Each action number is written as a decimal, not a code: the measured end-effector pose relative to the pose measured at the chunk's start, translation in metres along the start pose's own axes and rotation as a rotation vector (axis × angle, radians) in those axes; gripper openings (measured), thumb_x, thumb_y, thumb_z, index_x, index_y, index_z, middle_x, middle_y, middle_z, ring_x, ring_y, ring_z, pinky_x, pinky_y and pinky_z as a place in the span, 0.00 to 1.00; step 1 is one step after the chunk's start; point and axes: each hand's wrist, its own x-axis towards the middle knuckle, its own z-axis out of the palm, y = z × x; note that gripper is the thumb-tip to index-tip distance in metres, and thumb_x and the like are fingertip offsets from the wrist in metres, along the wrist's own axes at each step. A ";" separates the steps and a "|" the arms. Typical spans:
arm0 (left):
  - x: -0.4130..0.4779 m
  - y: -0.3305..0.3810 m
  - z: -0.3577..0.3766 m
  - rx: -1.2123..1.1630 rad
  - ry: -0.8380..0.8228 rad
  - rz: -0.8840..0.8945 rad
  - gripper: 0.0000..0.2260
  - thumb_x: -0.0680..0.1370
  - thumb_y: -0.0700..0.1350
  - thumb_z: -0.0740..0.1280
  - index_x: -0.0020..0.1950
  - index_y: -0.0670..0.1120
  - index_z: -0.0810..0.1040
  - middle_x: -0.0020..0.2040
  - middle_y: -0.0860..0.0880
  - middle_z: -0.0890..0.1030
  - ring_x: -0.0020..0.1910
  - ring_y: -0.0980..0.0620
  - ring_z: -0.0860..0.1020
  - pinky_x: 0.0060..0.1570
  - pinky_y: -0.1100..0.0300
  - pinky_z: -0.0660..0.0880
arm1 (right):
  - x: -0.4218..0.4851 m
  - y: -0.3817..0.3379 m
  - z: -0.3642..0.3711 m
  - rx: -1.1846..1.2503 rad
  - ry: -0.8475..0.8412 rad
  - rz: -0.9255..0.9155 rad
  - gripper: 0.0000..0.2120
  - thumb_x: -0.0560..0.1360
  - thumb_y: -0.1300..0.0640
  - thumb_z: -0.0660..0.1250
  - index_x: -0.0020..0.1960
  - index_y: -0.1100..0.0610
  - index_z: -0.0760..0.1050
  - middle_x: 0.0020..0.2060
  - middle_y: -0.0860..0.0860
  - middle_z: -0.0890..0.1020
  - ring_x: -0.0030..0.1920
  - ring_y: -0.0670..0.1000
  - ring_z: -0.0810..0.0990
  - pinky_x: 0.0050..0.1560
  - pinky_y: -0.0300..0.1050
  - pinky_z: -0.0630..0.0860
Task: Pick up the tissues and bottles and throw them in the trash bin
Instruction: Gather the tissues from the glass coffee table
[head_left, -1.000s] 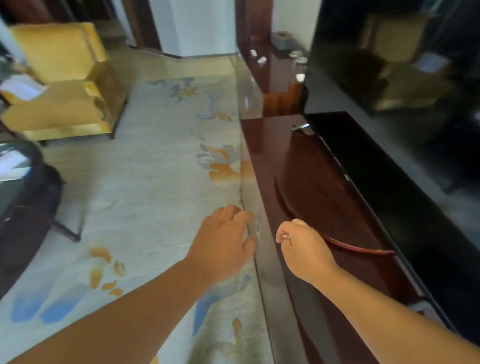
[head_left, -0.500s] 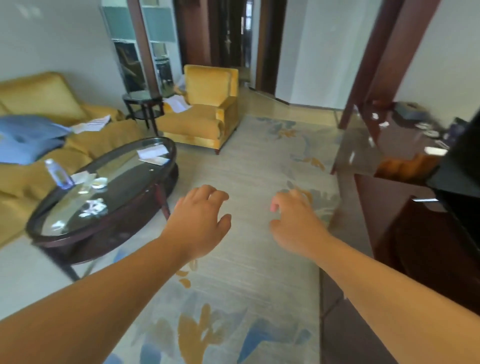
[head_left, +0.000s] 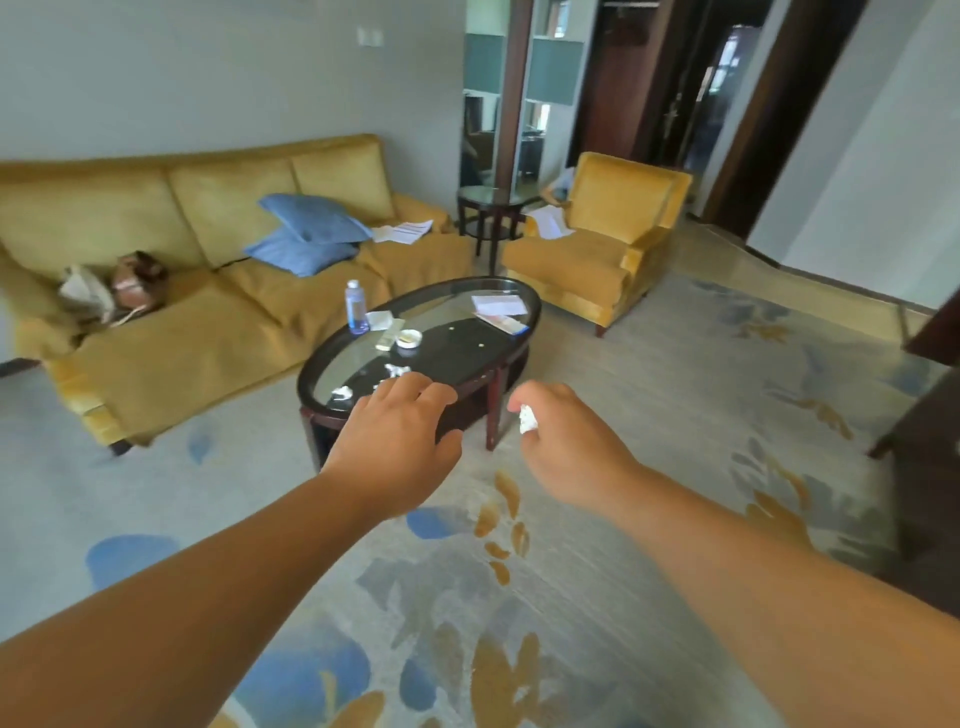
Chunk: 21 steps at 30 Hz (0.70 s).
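My right hand (head_left: 569, 447) is closed around a small crumpled white tissue (head_left: 527, 419) that sticks out by the thumb. My left hand (head_left: 397, 441) hovers open, fingers spread, holding nothing, in front of the near end of the oval glass coffee table (head_left: 511, 343). On the table stand a clear plastic bottle (head_left: 356, 306) with bluish liquid at the sofa side and two crumpled tissues (head_left: 341, 393) (head_left: 396, 370) near its front end. No trash bin is in view.
The table also carries papers (head_left: 497, 305), a folded napkin (head_left: 380, 319) and a small ashtray (head_left: 409, 339). A yellow sofa (head_left: 171, 317) with blue cushions stands left, a yellow armchair (head_left: 597, 254) behind the table, a dark cabinet (head_left: 930, 415) at the right. Patterned carpet lies underfoot.
My view has swung left from the dark cabinet to the sofa and coffee table. Both hands stay raised in front; the tissue now shows in my right hand.
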 end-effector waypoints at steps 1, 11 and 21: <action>-0.002 -0.012 -0.003 -0.002 0.004 -0.037 0.19 0.76 0.53 0.60 0.67 0.50 0.71 0.63 0.50 0.72 0.62 0.48 0.69 0.62 0.52 0.67 | 0.010 -0.007 0.007 0.004 -0.007 -0.028 0.14 0.76 0.62 0.58 0.60 0.52 0.69 0.55 0.52 0.71 0.41 0.50 0.71 0.32 0.40 0.63; 0.020 -0.111 0.000 0.081 0.009 -0.277 0.19 0.77 0.54 0.60 0.67 0.53 0.69 0.66 0.51 0.71 0.64 0.49 0.69 0.63 0.53 0.66 | 0.116 -0.039 0.074 0.059 -0.125 -0.177 0.14 0.76 0.62 0.58 0.59 0.50 0.69 0.55 0.50 0.70 0.41 0.50 0.69 0.38 0.44 0.64; 0.175 -0.159 0.064 0.101 -0.013 -0.359 0.19 0.77 0.55 0.61 0.67 0.53 0.69 0.65 0.51 0.72 0.64 0.50 0.70 0.63 0.52 0.68 | 0.279 0.040 0.086 0.072 -0.166 -0.189 0.14 0.76 0.61 0.57 0.58 0.49 0.69 0.55 0.50 0.70 0.42 0.50 0.70 0.31 0.40 0.61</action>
